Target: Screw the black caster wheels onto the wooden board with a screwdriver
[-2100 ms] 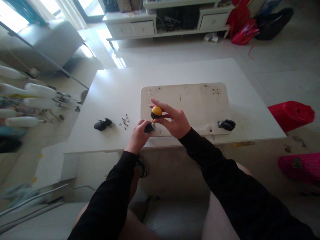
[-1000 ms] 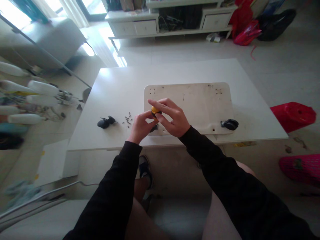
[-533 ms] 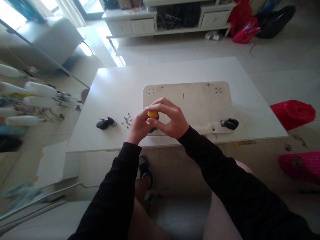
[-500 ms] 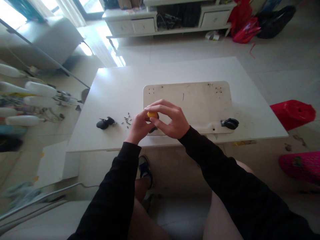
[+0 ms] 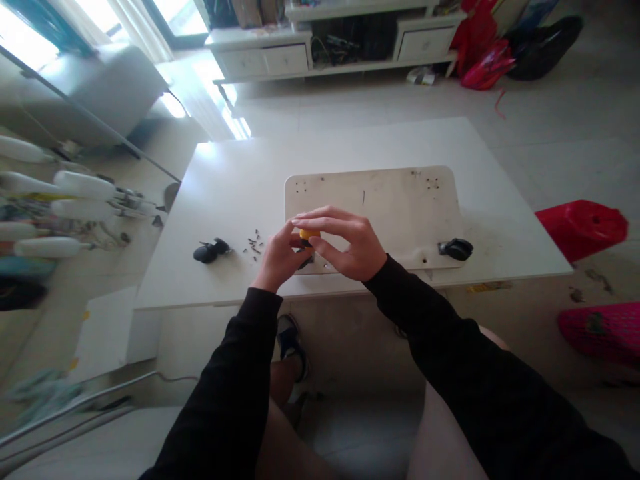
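Note:
A screwdriver (image 5: 309, 234) with a yellow and black handle stands roughly upright over the board's near left corner, seen mostly from its top end. My right hand (image 5: 350, 243) curves round the handle from the right, fingers over the top and thumb on the near side. On the other side my left hand (image 5: 280, 257) is closed around its lower part; its fingertips are partly hidden. Below the hands, a black caster (image 5: 305, 260) shows in part at the corner of the pale board (image 5: 400, 213). Another caster (image 5: 457, 249) sits at the near right corner.
The board lies on a white table (image 5: 240, 173). Left of the hands are several loose screws (image 5: 254, 245) and loose black casters (image 5: 211, 251). A red stool or bucket (image 5: 583, 228) stands past the right edge. A white cabinet (image 5: 260, 59) is across the floor.
The view has shifted slightly. The screwdriver handle shows a little more of its black part, and my right hand has turned slightly around it. Both hands keep their place.

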The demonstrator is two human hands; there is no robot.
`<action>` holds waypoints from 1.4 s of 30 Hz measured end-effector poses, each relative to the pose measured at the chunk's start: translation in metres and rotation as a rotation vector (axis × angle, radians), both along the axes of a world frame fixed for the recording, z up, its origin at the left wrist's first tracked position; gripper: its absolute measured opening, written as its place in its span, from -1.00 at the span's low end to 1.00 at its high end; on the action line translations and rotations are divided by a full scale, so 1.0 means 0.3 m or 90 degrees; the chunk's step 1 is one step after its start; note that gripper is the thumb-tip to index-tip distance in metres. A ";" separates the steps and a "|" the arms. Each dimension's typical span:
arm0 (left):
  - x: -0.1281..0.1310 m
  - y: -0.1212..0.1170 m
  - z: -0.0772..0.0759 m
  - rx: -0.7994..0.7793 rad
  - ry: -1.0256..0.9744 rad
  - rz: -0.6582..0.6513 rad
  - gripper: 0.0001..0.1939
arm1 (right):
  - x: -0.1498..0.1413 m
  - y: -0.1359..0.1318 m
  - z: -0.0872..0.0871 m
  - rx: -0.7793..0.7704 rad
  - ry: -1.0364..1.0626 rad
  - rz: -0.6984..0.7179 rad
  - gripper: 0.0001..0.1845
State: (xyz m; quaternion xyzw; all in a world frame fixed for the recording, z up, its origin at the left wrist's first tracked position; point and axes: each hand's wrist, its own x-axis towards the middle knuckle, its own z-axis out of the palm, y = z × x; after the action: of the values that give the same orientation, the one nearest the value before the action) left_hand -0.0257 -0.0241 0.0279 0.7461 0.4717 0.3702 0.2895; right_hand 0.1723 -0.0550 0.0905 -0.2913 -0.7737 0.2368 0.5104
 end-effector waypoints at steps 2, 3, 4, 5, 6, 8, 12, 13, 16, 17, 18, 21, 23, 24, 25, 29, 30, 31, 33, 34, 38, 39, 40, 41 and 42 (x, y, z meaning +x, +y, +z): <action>-0.001 0.003 -0.003 0.007 -0.003 -0.008 -0.63 | 0.001 0.005 -0.002 -0.002 0.012 0.013 -0.76; -0.001 0.004 -0.005 0.015 -0.003 -0.012 -0.62 | -0.001 0.010 -0.005 -0.004 0.014 0.002 -0.80; -0.001 0.004 -0.005 0.025 0.000 -0.014 -0.61 | -0.004 0.015 -0.007 -0.006 0.016 -0.019 -0.82; 0.000 0.004 -0.005 0.034 0.006 -0.014 -0.61 | -0.008 0.020 -0.008 -0.008 0.016 -0.044 -0.83; 0.001 0.004 -0.004 0.040 0.015 -0.010 -0.61 | -0.012 0.025 -0.008 -0.010 0.017 -0.068 -0.81; 0.004 0.005 -0.001 0.040 0.034 0.004 -0.66 | -0.016 0.029 -0.002 -0.015 0.016 -0.095 -0.81; 0.005 0.011 0.012 0.021 0.022 0.012 -0.79 | -0.011 0.024 0.015 -0.030 0.002 -0.018 -0.82; 0.003 0.012 0.014 0.018 0.013 0.008 -0.80 | -0.009 0.022 0.017 -0.034 0.000 0.005 -0.79; -0.004 0.010 0.015 0.011 0.002 -0.005 -0.81 | -0.007 0.020 0.013 -0.043 -0.013 0.000 -0.84; -0.006 0.008 0.013 0.011 0.006 -0.012 -0.80 | -0.009 0.021 0.011 -0.047 -0.019 -0.023 -0.86; -0.009 0.006 0.011 0.013 0.010 -0.019 -0.80 | -0.012 0.021 0.009 -0.051 -0.024 -0.050 -0.84; -0.013 0.003 0.004 0.023 0.014 -0.031 -0.77 | -0.020 0.024 0.008 -0.063 -0.015 -0.098 -0.76; -0.015 0.005 0.002 0.025 0.008 -0.025 -0.76 | -0.020 0.023 0.012 -0.069 0.006 -0.080 -0.76; -0.015 0.007 0.003 0.023 0.008 -0.023 -0.75 | -0.018 0.021 0.014 -0.071 0.017 -0.056 -0.78; -0.015 0.009 0.003 0.021 0.009 -0.021 -0.75 | -0.014 0.019 0.017 -0.074 0.024 -0.026 -0.79; -0.012 0.013 0.000 0.015 0.009 -0.017 -0.79 | -0.002 0.011 0.019 -0.072 0.018 0.058 -0.78; -0.012 0.012 -0.002 0.016 0.008 -0.015 -0.81 | -0.002 0.011 0.018 -0.065 0.015 0.059 -0.79; -0.013 0.012 -0.005 0.018 0.009 -0.014 -0.82 | -0.003 0.012 0.016 -0.058 0.012 0.053 -0.81; -0.015 0.010 -0.011 0.020 0.015 -0.019 -0.82 | -0.006 0.016 0.012 -0.049 0.009 0.028 -0.86; -0.016 0.009 -0.012 0.019 0.019 -0.024 -0.83 | -0.008 0.018 0.011 -0.048 0.004 0.010 -0.87; -0.019 0.007 -0.007 0.023 0.031 -0.024 -0.84 | -0.007 0.021 0.018 -0.064 -0.012 -0.027 -0.77; -0.018 0.007 -0.004 0.025 0.030 -0.020 -0.83 | -0.004 0.020 0.021 -0.070 -0.010 -0.015 -0.77; -0.017 0.006 -0.001 0.026 0.029 -0.015 -0.81 | 0.000 0.018 0.025 -0.076 -0.004 0.002 -0.79; -0.016 0.006 0.001 0.025 0.030 -0.013 -0.78 | 0.004 0.016 0.028 -0.081 0.001 0.021 -0.79; -0.015 0.006 0.001 0.023 0.031 -0.013 -0.77 | 0.007 0.014 0.031 -0.087 0.004 0.038 -0.77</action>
State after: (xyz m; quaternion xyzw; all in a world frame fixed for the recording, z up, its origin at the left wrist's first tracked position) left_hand -0.0303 -0.0222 0.0283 0.7651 0.4640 0.3573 0.2678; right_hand 0.1744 -0.0509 0.0999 -0.3011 -0.7624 0.3050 0.4848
